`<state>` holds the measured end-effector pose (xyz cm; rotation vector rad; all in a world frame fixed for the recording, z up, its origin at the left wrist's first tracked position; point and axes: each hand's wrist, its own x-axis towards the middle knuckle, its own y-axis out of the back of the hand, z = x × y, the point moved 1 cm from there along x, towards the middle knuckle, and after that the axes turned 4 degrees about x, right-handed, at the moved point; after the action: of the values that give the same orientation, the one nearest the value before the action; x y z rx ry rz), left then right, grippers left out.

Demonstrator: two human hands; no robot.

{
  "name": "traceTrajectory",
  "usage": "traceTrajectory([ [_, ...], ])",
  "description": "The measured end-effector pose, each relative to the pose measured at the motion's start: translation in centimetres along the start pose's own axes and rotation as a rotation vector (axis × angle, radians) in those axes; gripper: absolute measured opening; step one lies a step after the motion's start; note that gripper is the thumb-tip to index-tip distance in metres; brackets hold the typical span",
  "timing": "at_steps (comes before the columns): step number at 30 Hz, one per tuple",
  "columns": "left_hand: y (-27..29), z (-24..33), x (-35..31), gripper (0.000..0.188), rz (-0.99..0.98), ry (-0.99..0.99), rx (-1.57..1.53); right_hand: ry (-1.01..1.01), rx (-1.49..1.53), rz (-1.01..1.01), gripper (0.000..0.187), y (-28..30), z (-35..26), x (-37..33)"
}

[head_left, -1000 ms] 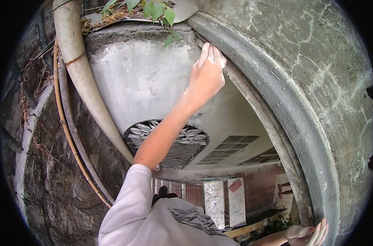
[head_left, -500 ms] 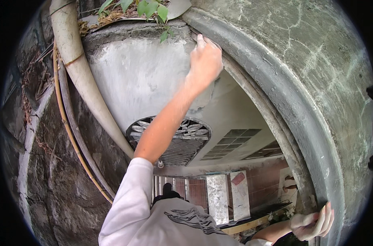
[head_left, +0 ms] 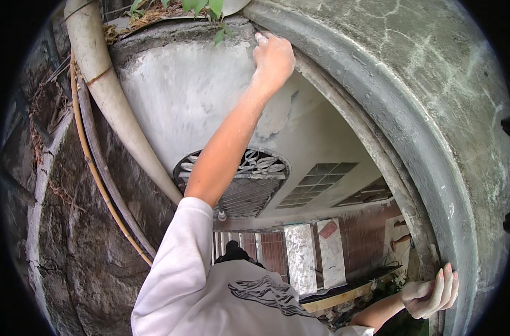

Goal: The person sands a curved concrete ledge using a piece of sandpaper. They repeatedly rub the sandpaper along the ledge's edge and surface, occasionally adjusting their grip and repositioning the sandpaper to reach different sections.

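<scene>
The left hand (head_left: 274, 57) has its fingers curled in almost to a fist, whitened at the tips; whether anything is pinched inside, I cannot tell. It sits at the far end of a pale strip (head_left: 371, 140), which runs just inside a curved grey band (head_left: 378, 84) toward the near right. There the right hand (head_left: 431, 295) rests by the band's inner edge, fingers loosely bent and parted, with no held thing visible.

Over the last second the view has shifted, the left fingers have folded in tighter and edged left toward the far corner, and the right hand shows more fully. The work in hand thus seems centred on that corner, both hands staying along the same edge.

Beyond lie green leaves (head_left: 215, 8) at the far side, a plastered wall (head_left: 182, 92), a pale pipe (head_left: 117, 101) on the left, and cracked concrete (head_left: 434, 50) on the right.
</scene>
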<state>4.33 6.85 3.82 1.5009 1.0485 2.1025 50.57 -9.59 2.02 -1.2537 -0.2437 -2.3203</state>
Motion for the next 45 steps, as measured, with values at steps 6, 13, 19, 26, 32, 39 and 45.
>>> traceTrajectory([
  [6, 1.9, 4.9, -5.5, 0.042, 0.104, -0.152, 0.202, -0.018, -0.055, 0.016, 0.022, -2.0, -1.5, 0.8],
  [13, 1.9, 4.8, -6.3, 0.056, 0.335, -0.122, 0.207, -0.091, -0.059, 0.022, 0.022, -3.4, -2.7, 1.1],
  [19, 1.7, 4.7, -4.5, 0.048, 0.115, -0.038, 0.251, -0.025, 0.034, 0.036, 0.024, -2.1, -1.7, -0.2],
  [26, 4.7, 9.3, -9.6, 0.052, 0.296, -0.144, 0.254, -0.067, 0.131, 0.02, 0.031, -3.0, -2.7, 0.0],
  [32, 5.0, 10.2, -12.0, 0.06, 0.366, -0.237, 0.177, -0.176, 0.152, -0.01, 0.03, -4.4, -4.2, 1.0],
  [39, 1.2, 2.2, -3.6, 0.048, 0.103, 0.027, 0.097, -0.133, 0.127, -0.069, 0.025, 1.3, -0.8, -1.5],
  [45, 0.0, -0.1, 0.5, 0.028, -0.045, 0.153, -0.077, -0.032, -0.049, -0.102, 0.025, 5.8, 1.3, -2.2],
])
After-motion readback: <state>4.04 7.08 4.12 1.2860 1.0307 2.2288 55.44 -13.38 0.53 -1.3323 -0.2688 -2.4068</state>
